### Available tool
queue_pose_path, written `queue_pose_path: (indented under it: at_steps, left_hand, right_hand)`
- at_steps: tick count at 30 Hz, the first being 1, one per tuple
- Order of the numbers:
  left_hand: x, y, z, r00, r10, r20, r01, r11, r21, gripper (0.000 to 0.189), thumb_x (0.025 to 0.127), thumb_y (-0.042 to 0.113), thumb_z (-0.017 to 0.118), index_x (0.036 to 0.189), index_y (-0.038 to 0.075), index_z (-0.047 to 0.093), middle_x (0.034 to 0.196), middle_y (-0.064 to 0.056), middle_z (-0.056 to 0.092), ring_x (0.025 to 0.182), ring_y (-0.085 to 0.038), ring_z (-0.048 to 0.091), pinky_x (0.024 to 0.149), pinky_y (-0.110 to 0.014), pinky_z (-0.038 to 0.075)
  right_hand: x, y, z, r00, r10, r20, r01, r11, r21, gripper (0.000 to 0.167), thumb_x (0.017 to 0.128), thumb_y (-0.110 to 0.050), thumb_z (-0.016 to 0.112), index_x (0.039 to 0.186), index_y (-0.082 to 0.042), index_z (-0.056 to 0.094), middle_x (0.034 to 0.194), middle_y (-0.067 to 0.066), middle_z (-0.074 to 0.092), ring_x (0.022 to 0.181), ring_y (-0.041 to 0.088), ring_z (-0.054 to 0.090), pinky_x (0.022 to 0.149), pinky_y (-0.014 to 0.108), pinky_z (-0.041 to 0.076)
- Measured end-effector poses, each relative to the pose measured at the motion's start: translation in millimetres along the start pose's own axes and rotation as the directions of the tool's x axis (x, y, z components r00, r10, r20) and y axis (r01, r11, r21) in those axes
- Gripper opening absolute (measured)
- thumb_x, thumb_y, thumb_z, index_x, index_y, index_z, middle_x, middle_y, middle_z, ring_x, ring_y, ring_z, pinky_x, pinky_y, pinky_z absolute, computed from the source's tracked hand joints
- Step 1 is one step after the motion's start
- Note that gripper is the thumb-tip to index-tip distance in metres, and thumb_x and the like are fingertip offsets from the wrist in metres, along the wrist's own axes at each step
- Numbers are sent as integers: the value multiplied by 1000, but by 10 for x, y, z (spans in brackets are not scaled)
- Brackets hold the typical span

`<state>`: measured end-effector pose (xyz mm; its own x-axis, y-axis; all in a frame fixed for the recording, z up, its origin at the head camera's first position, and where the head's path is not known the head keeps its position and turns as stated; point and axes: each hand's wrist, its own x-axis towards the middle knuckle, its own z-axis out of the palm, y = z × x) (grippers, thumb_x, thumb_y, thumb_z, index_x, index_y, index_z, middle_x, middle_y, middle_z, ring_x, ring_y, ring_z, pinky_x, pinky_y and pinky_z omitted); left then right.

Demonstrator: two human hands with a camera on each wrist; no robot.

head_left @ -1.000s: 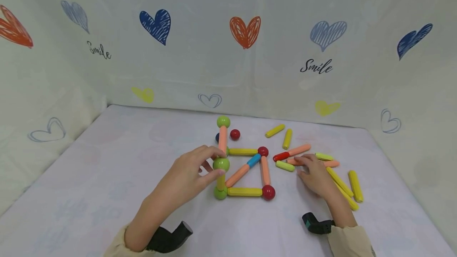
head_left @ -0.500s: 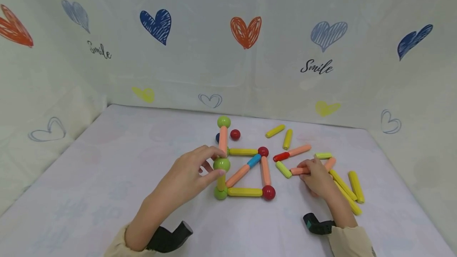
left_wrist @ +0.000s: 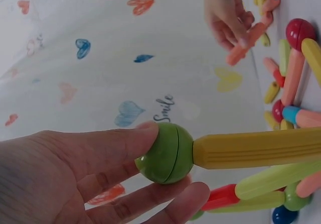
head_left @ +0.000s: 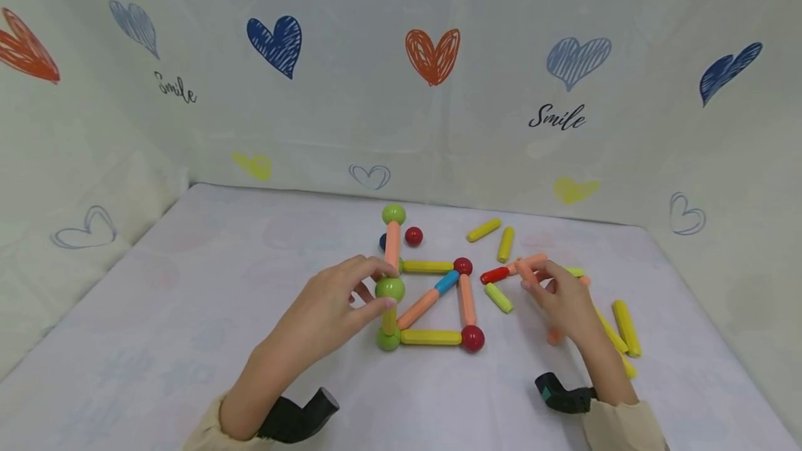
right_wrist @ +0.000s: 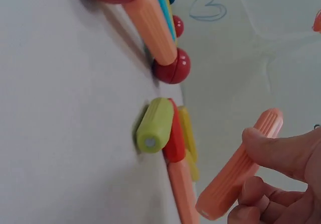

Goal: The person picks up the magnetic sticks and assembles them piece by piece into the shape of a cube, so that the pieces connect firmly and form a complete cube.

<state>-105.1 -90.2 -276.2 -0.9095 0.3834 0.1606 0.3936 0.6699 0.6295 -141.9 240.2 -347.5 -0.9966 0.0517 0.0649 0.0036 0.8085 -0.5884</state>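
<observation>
My left hand (head_left: 338,305) pinches a green ball (head_left: 390,289) between thumb and fingers. In the left wrist view that ball (left_wrist: 168,153) caps a yellow magnetic stick (left_wrist: 251,148). The stick belongs to a frame of balls and sticks, with red balls (head_left: 473,338) at its right corners and a blue-and-orange diagonal (head_left: 432,298). My right hand (head_left: 567,301) pinches an orange magnetic stick (right_wrist: 241,169), held above the table. Another orange end (head_left: 555,335) shows below that hand; whether it joins the held stick I cannot tell.
Right of the frame lie a light green stick (head_left: 498,298), a red-and-orange pair (head_left: 495,275) and several yellow sticks (head_left: 625,328). Behind the frame sit a loose red ball (head_left: 413,236) and a partly hidden dark blue ball (head_left: 383,242). A patterned cloth (head_left: 432,145) hangs behind the table.
My right hand has picked up an orange stick from the pile and raised it. The light green stick beside it has turned. My left hand keeps its place on the green ball.
</observation>
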Motion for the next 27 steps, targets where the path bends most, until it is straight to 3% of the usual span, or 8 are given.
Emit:
queue_pose_path:
  at_steps: [3, 9, 15, 19, 22, 27]
  left_hand:
    - [0, 0, 4, 1000, -19, -4, 19, 1000, 12, 30, 82, 23, 71, 110, 24, 61, 99, 12, 61, 77, -2, 58, 71, -26, 47]
    - [-8, 7, 9, 999, -38, -7, 38, 999, 20, 32, 81, 23, 72, 111, 24, 61, 100, 13, 61, 77, -2, 58, 68, -25, 46]
    - [-6, 19, 16, 998, -63, -3, 63, 997, 33, 32, 81, 25, 72, 111, 26, 60, 100, 13, 60, 78, -2, 57, 66, -25, 45]
    - [-4, 15, 16, 999, -52, -1, 52, 998, 40, 31, 81, 24, 72, 110, 25, 60, 100, 13, 61, 80, -5, 58, 68, -26, 46]
    - [5, 13, 19, 999, -42, 8, 42, 998, 36, 30, 82, 23, 71, 110, 25, 60, 99, 14, 63, 81, -6, 59, 71, -27, 47]
    - [8, 22, 19, 999, -41, 15, 40, 998, 39, 31, 82, 23, 71, 111, 25, 59, 98, 14, 64, 83, -8, 59, 70, -27, 47]
  right_hand:
    - [-35, -98, -52, 999, -42, -8, 42, 999, 31, 47, 89, -36, 60, 125, -7, 52, 106, 16, 58, 69, 17, 44, 52, 21, 35]
    - [-162, -329, -74, 981, -189, -50, 191, 981, 45, 39, 88, -34, 62, 119, -10, 59, 89, 5, 55, 70, 15, 42, 52, 21, 35]
    - [-319, -587, 2, 938, -339, -77, 346, 932, 109, 29, 86, -25, 67, 114, -15, 64, 91, -1, 56, 72, 13, 45, 55, 21, 39]
    - [-411, -741, 97, 899, -426, -99, 436, 892, 117, 30, 83, -21, 69, 113, -19, 66, 84, -7, 48, 65, 8, 41, 53, 20, 35]
    - [-467, -839, 173, 887, -448, -114, 461, 877, 138, 32, 81, -19, 71, 112, -20, 66, 85, -8, 45, 66, 6, 41, 53, 19, 37]
    - [-534, -959, 258, 890, -439, -123, 455, 875, 166, 31, 79, -16, 73, 109, -18, 64, 89, -8, 48, 68, 6, 44, 56, 20, 41]
